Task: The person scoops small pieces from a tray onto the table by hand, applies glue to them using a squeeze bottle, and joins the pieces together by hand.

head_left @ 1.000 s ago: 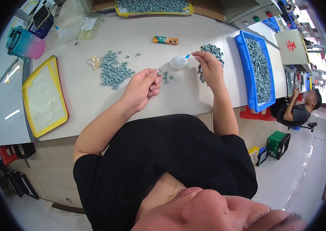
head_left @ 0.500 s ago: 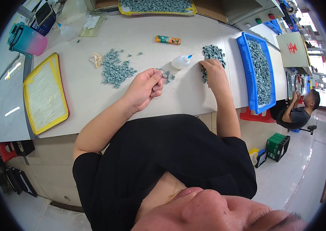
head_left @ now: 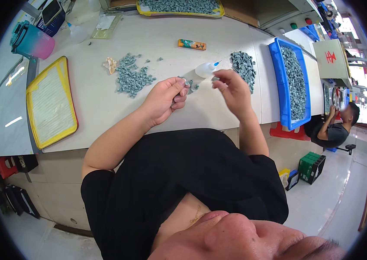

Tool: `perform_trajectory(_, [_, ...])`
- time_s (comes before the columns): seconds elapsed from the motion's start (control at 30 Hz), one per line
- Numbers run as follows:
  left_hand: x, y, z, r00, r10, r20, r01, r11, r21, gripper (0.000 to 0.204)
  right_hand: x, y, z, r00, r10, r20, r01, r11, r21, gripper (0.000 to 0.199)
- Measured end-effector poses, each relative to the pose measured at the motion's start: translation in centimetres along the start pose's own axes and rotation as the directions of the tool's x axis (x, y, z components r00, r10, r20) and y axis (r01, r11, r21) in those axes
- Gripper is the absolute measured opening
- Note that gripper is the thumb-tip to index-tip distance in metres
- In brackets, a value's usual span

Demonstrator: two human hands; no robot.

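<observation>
My left hand [head_left: 165, 99] is closed in a pinch just above the table, with a small grey-green piece at its fingertips. My right hand [head_left: 235, 94] hovers to the right of it, thumb and forefinger pinched on another small grey-green piece [head_left: 215, 79]. Behind the gap between the hands stands a white squeeze bottle [head_left: 202, 70] with a blue tip. A few loose pieces [head_left: 194, 87] lie beside my left fingertips, partly hidden. One pile of grey-green pieces [head_left: 134, 79] spreads at the left, and a denser pile [head_left: 244, 68] lies behind my right hand.
A blue bin [head_left: 275, 65] full of pieces stands at the right. An orange patterned packet [head_left: 192, 44] lies at the back. Left are a yellow-edged tray [head_left: 51, 104], a crumpled scrap [head_left: 111, 65] and a teal-pink jug [head_left: 36, 43]. A co-worker [head_left: 337, 130] sits far right.
My right hand has lifted off the right pile and moved left toward my left hand, bringing a small piece. My left hand keeps its pinch almost in place.
</observation>
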State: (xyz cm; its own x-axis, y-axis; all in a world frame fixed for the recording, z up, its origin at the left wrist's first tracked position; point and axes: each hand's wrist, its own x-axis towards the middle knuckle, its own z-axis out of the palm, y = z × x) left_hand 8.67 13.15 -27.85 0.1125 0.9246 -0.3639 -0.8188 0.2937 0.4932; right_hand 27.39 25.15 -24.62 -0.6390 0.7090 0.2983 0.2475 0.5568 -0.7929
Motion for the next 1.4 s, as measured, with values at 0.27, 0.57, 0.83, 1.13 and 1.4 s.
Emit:
perform_trajectory(0.27, [0.0, 0.0, 0.1, 1.000, 0.024, 0.005, -0.024, 1.000, 0.010, 0.016, 0.1, -0.9, 3.3, 0.999, 0.002, 0.049, -0.012, 0.979, 0.203, 0.016])
perform_trajectory(0.57, [-0.3, 0.0, 0.4, 1.000, 0.012, 0.001, -0.012, 0.999, 0.035, 0.017, 0.5, -1.0, 3.8, 0.972, -0.231, 0.037, 0.232, 0.972, -0.029, 0.021])
perform_trajectory(0.83, [-0.2, 0.0, 0.1, 1.000, 0.028, 0.013, -0.028, 0.999, 0.038, 0.019, 0.4, -0.9, 4.3, 0.927, -0.374, -0.028, 0.370, 0.924, -0.093, 0.022])
perform_trajectory(1.13, [-0.2, -0.1, 0.1, 0.999, 0.034, 0.023, -0.034, 0.999, 0.018, 0.019, 0.3, -1.0, 4.5, 0.898, -0.441, -0.014, 0.437, 0.894, -0.099, 0.021])
perform_trajectory(1.4, [-0.4, -0.1, 0.1, 0.999, 0.026, 0.026, -0.027, 1.000, 0.011, 0.019, 0.4, -0.1, 4.2, 0.797, -0.596, 0.097, 0.603, 0.779, -0.170, 0.024])
